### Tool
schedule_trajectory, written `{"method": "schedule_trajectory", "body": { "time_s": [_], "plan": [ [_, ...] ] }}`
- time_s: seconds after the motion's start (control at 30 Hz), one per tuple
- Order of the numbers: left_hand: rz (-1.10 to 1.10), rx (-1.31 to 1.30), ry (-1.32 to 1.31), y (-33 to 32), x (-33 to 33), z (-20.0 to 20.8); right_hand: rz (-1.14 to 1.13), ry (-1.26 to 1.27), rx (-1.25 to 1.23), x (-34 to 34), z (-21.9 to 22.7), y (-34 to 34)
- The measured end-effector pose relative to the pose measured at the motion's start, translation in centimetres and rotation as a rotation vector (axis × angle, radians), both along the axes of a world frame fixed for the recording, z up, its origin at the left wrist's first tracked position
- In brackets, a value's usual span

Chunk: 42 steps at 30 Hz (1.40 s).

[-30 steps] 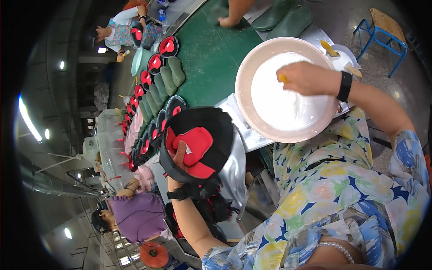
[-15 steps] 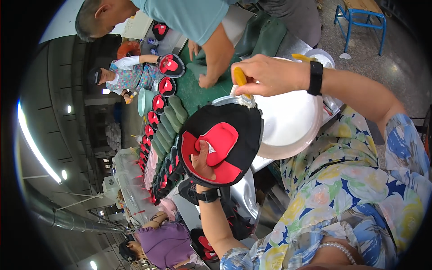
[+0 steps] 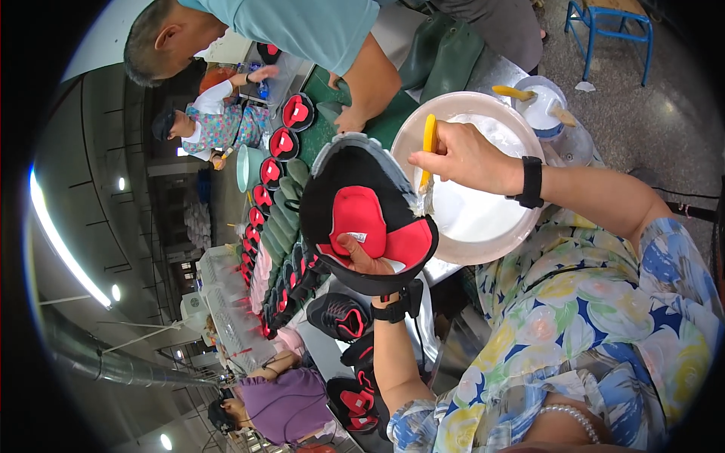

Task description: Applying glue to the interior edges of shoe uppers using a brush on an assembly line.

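Observation:
My left hand (image 3: 364, 255) grips a black shoe upper (image 3: 317, 198) with a red lining. Its thumb lies over the red inside and the other fingers are hidden underneath. A pale, wet-looking band runs along the upper's far rim. Between my right thumb and fingers is a yellow-handled brush (image 3: 430, 137); my right hand (image 3: 474, 157) closes round the handle, and the bristles touch the upper's right edge. Below my right hand stands a wide pale basin (image 3: 521, 234) of white liquid.
A small pot (image 3: 545, 113) with another yellow brush (image 3: 513, 93) stands beyond the basin. Green boots (image 3: 451, 62) lie at the back near a co-worker's arm (image 3: 370, 83). Rows of red-lined uppers (image 3: 284, 143) and green lasts line the left; a black shoe (image 3: 336, 317) is nearer.
The shoe upper has turned in my left hand, bringing its pale rim to the far side. My right hand has moved nearer and to the right, the brush lower along the edge.

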State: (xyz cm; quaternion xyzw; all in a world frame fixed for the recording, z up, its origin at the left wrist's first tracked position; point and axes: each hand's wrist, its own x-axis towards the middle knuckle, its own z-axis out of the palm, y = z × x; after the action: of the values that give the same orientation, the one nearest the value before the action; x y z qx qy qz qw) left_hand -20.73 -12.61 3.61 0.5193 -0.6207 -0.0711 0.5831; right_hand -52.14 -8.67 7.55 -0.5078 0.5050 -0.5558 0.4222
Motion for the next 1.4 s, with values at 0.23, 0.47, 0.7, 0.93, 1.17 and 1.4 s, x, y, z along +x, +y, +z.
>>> {"method": "schedule_trajectory", "body": {
  "time_s": [0.23,0.47,0.7,0.93,1.17,1.4],
  "plan": [
    [-0.05,-0.205,-0.341,2.2,-3.5,3.8,0.12,-0.068,0.067,0.9,0.4,1.6],
    [-0.221,0.164,-0.264,1.6,-2.3,7.6,0.087,-0.085,-0.237,-0.3,1.2,1.8],
    [-0.478,1.167,0.082,3.4,0.5,5.4,0.226,0.043,-0.703,-1.4,2.6,0.7],
    [-0.617,0.84,-0.175,6.7,-3.4,4.7,0.38,0.163,-1.027,2.5,2.8,-0.3],
    [-0.482,0.965,0.169,5.8,-2.2,5.7,0.478,0.292,-0.514,-0.4,2.8,-0.8],
    [-0.59,0.917,0.004,6.2,-2.1,8.5,0.385,0.201,-0.629,-0.5,4.2,-0.5]
  ]
}}
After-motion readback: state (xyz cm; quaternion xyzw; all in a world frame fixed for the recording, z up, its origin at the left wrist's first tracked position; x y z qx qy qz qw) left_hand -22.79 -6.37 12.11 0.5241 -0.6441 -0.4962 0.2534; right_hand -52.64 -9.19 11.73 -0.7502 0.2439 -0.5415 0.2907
